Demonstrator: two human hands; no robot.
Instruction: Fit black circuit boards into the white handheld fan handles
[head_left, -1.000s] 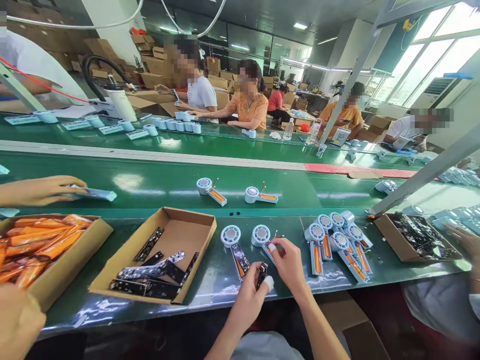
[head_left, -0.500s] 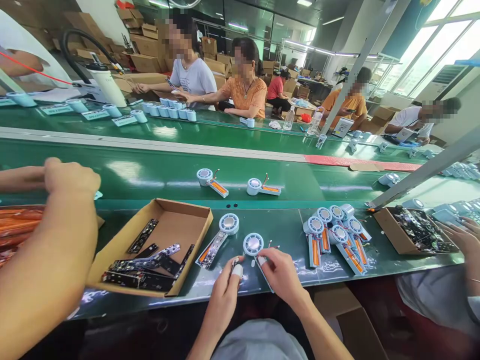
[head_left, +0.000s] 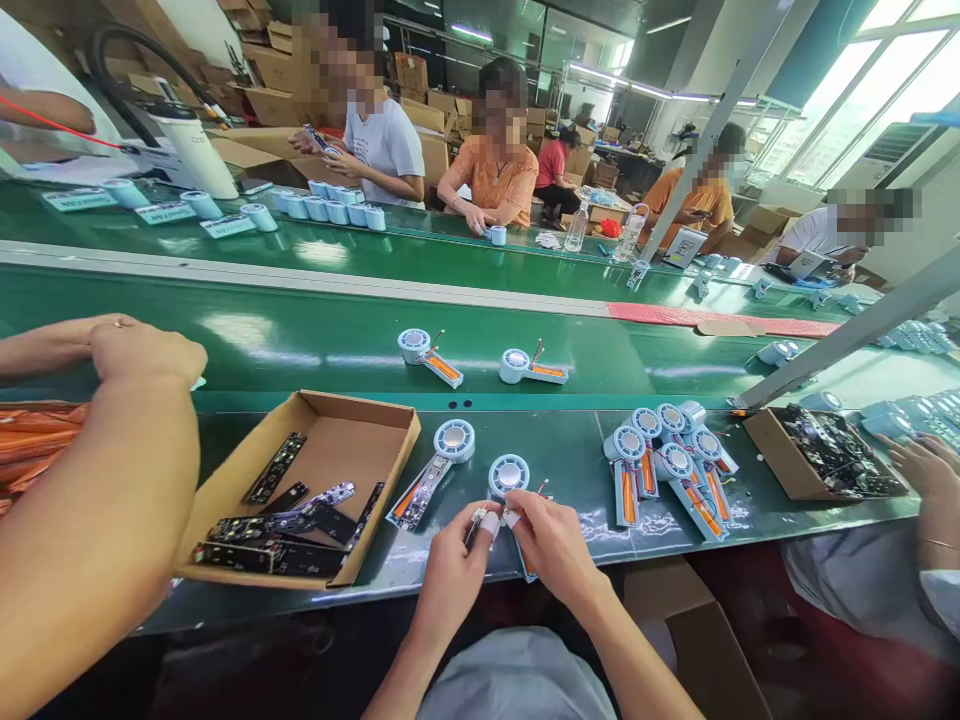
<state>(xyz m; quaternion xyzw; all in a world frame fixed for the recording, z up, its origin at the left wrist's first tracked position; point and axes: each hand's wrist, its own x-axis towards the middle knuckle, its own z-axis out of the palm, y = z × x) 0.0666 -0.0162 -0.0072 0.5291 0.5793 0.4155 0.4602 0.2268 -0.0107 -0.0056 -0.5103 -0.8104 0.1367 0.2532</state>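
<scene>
My left hand (head_left: 459, 560) is closed on a circuit board (head_left: 472, 528), seen as a narrow dark and silvery edge between thumb and fingers. White tape covers that thumb's tip. My right hand (head_left: 553, 545) pinches something small right beside the board; its fingertips hide what it is. Just beyond both hands lies a light-blue handheld fan (head_left: 509, 475), its round head up and its handle partly under my right hand. To the left rests a second fan (head_left: 454, 440) with a circuit board (head_left: 429, 490) lying along its open handle.
A cardboard tray (head_left: 360, 425) of circuit boards stands at left, beside a co-worker's arm (head_left: 127, 480). Several fans with orange-filled handles (head_left: 675, 460) are piled at right, before another box (head_left: 769, 455) of boards. Two fans lie on the green belt (head_left: 337, 350). Co-workers sit opposite.
My hands have come together, the right moving left from the fan's handle to the board in my left. Across the belt, the person in orange has drawn their arms in.
</scene>
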